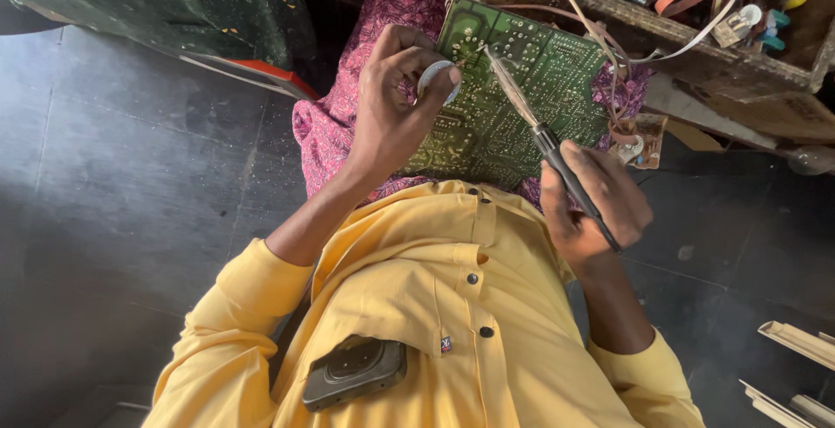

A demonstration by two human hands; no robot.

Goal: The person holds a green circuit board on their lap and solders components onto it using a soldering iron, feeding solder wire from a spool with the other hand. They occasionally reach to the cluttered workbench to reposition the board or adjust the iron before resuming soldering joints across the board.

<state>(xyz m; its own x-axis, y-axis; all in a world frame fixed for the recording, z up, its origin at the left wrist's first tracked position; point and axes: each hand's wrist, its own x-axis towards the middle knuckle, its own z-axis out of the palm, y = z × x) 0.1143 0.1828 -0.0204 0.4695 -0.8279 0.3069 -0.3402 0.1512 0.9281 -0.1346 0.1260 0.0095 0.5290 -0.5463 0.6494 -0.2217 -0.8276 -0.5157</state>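
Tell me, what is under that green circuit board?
A pink patterned cloth shows beneath the circuit board, spread past its left and right edges. Whatever lies below the cloth is covered. The left hand holds a small round thing over the board; the right hand holds a soldering iron.

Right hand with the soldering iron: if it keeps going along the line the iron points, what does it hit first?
The green circuit board. The right hand aims the soldering iron up-left, its tip already at or just above the solder side; depth is unclear.
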